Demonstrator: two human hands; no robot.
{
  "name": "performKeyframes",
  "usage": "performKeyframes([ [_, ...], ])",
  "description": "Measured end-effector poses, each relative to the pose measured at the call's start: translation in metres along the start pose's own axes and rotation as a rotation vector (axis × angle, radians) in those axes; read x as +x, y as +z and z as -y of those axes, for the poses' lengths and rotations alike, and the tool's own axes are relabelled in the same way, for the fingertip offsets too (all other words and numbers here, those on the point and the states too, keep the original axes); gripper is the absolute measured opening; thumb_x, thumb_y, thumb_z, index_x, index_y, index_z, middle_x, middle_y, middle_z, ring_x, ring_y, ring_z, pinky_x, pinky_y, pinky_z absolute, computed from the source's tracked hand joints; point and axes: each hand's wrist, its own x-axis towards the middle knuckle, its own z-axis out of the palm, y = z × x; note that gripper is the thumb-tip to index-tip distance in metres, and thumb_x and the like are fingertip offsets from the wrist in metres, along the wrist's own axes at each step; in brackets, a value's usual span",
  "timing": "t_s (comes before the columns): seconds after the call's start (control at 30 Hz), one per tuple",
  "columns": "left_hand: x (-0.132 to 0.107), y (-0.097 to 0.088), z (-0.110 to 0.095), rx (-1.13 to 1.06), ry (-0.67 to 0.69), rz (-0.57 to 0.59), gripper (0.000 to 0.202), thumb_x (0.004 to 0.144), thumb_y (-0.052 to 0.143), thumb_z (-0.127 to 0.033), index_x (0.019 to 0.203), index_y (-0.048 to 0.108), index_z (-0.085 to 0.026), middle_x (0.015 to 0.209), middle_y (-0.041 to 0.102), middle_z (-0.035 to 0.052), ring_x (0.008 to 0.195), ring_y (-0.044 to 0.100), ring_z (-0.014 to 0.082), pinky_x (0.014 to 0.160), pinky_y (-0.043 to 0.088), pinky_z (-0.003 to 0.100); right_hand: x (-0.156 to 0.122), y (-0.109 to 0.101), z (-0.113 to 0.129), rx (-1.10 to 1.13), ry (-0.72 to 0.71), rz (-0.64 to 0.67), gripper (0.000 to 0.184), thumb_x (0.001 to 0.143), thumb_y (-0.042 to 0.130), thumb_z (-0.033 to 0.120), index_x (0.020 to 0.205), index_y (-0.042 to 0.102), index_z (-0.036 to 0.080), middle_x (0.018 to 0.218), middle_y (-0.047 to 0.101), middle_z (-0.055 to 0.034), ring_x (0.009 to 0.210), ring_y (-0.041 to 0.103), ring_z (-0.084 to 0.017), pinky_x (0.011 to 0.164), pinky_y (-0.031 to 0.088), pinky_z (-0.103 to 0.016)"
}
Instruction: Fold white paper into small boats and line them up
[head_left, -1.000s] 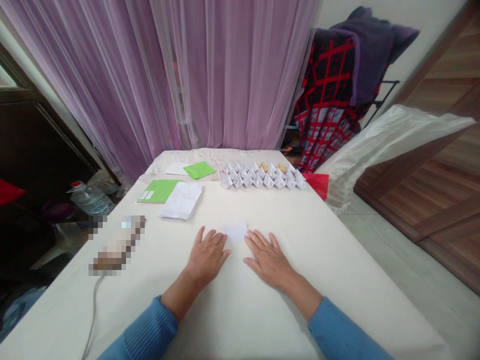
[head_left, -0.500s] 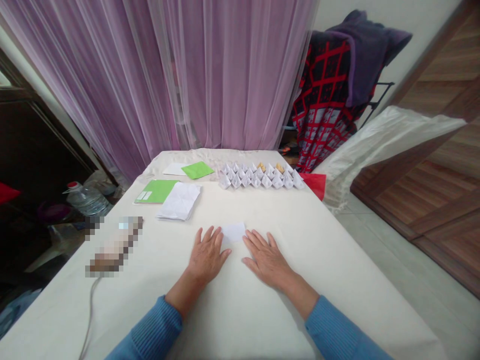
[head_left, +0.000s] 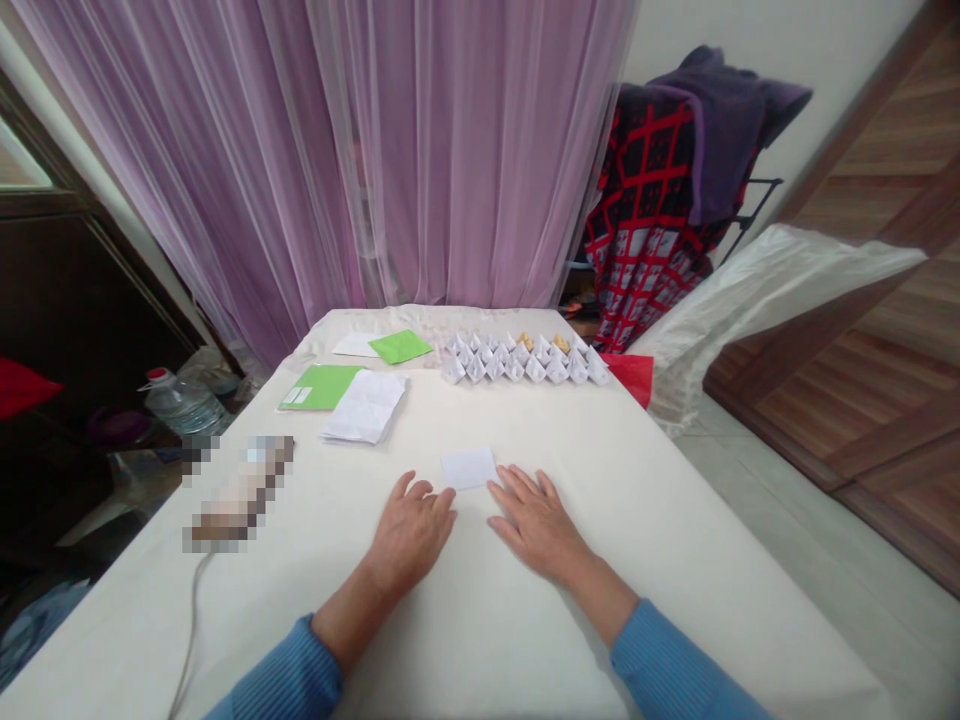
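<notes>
A small white rectangle of paper lies flat on the white-covered table, between my two hands and slightly beyond them. My left hand rests at its lower left corner, fingers loosely bent and a little apart, with nothing seen in them. Over on the other side, my right hand lies flat with fingers stretched out, its fingertips at the paper's right edge. Whether the left fingertips touch the paper I cannot tell.
Rows of folded white paper pieces, a few yellowish, stand at the back right. A white paper stack overlaps a green sheet on the left; another green piece lies behind. A pixelated object with a cable is at left.
My left hand has drawn back toward me from the paper's left side and its fingers have bent, uncovering more of the paper. My right hand stays nearly in place.
</notes>
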Motion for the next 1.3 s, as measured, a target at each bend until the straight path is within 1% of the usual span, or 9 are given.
performKeyframes([
  [0.1, 0.018, 0.0, 0.012, -0.003, -0.148, 0.008, 0.021, 0.095, 0.046, -0.031, 0.098, 0.065, -0.021, 0.084, 0.071, 0.0063, 0.088, 0.061, 0.0242, 0.088, 0.042, 0.042, -0.002, 0.002, -0.002, 0.029, -0.017, -0.103, 0.039, 0.096, 0.044, 0.037, 0.132, 0.057, 0.025, 0.147, 0.046, -0.0092, 0.137, 0.038, -0.025, 0.114, 0.02, -0.051],
  [0.2, 0.033, 0.01, 0.022, -0.046, -0.318, -0.031, 0.029, 0.09, 0.056, -0.04, 0.11, 0.064, -0.02, 0.104, 0.068, 0.0092, 0.1, 0.059, 0.0269, 0.088, 0.041, 0.042, -0.001, 0.004, -0.003, 0.039, 0.017, -0.184, 0.037, 0.094, 0.048, 0.03, 0.129, 0.059, 0.022, 0.141, 0.053, -0.0094, 0.133, 0.043, -0.024, 0.113, 0.024, -0.047],
  [0.27, 0.038, 0.018, 0.025, -0.082, -0.356, -0.015, 0.036, 0.086, 0.061, -0.045, 0.113, 0.063, -0.021, 0.108, 0.066, 0.0097, 0.104, 0.057, 0.0281, 0.089, 0.04, 0.042, 0.0, 0.004, -0.004, 0.027, 0.067, -0.198, 0.039, 0.092, 0.049, 0.029, 0.129, 0.058, 0.019, 0.141, 0.052, -0.011, 0.134, 0.041, -0.027, 0.112, 0.026, -0.048],
  [0.37, 0.039, 0.027, 0.025, -0.122, -0.357, -0.014, 0.04, 0.082, 0.066, -0.047, 0.113, 0.063, -0.021, 0.111, 0.064, 0.0094, 0.105, 0.056, 0.0287, 0.09, 0.04, 0.042, 0.001, 0.005, -0.004, 0.01, 0.099, -0.177, 0.04, 0.092, 0.05, 0.03, 0.129, 0.059, 0.018, 0.143, 0.05, -0.0123, 0.135, 0.04, -0.03, 0.111, 0.028, -0.05],
  [0.6, 0.039, 0.03, 0.025, -0.237, -0.296, -0.106, 0.037, 0.079, 0.071, -0.033, 0.111, 0.058, -0.022, 0.111, 0.066, 0.0075, 0.107, 0.057, 0.0277, 0.091, 0.038, 0.042, 0.001, 0.006, -0.005, 0.036, 0.08, -0.212, 0.04, 0.091, 0.051, 0.028, 0.129, 0.058, 0.02, 0.141, 0.052, -0.0117, 0.133, 0.042, -0.028, 0.112, 0.029, -0.049],
  [0.83, 0.042, 0.032, 0.026, -0.404, -0.308, -0.144, 0.03, 0.08, 0.065, -0.018, 0.108, 0.057, -0.022, 0.086, 0.07, 0.0008, 0.091, 0.063, 0.024, 0.086, 0.041, 0.039, 0.001, 0.012, -0.009, 0.095, 0.057, -0.269, 0.037, 0.091, 0.051, 0.028, 0.126, 0.06, 0.022, 0.138, 0.056, -0.0107, 0.13, 0.046, -0.028, 0.11, 0.032, -0.051],
  [1.07, 0.05, 0.027, 0.037, -0.542, -0.243, -0.193, 0.016, 0.082, 0.053, -0.014, 0.09, 0.064, -0.023, 0.086, 0.069, 0.0006, 0.084, 0.064, 0.0173, 0.079, 0.048, 0.031, 0.013, 0.024, -0.034, 0.382, 0.145, -0.508, 0.041, 0.09, 0.044, 0.031, 0.123, 0.064, 0.017, 0.123, 0.066, -0.0133, 0.115, 0.061, -0.026, 0.101, 0.047, -0.044],
  [1.23, 0.054, 0.022, 0.046, -0.714, -0.211, -0.196, 0.021, 0.074, 0.052, -0.01, 0.084, 0.065, -0.022, 0.102, 0.067, 0.0026, 0.089, 0.063, 0.0152, 0.067, 0.048, 0.024, 0.022, 0.011, -0.04, 0.607, 0.271, -0.478, 0.043, 0.087, 0.046, 0.036, 0.12, 0.066, 0.017, 0.119, 0.069, -0.0131, 0.103, 0.067, -0.025, 0.091, 0.054, -0.042],
  [1.3, 0.055, 0.023, 0.048, -0.801, -0.235, -0.187, 0.02, 0.074, 0.052, -0.011, 0.083, 0.066, -0.022, 0.096, 0.067, 0.0018, 0.082, 0.062, 0.0141, 0.065, 0.048, 0.023, 0.026, 0.002, -0.036, 0.669, 0.278, -0.449, 0.041, 0.088, 0.046, 0.037, 0.118, 0.067, 0.018, 0.117, 0.07, -0.0127, 0.103, 0.068, -0.024, 0.088, 0.055, -0.04],
])
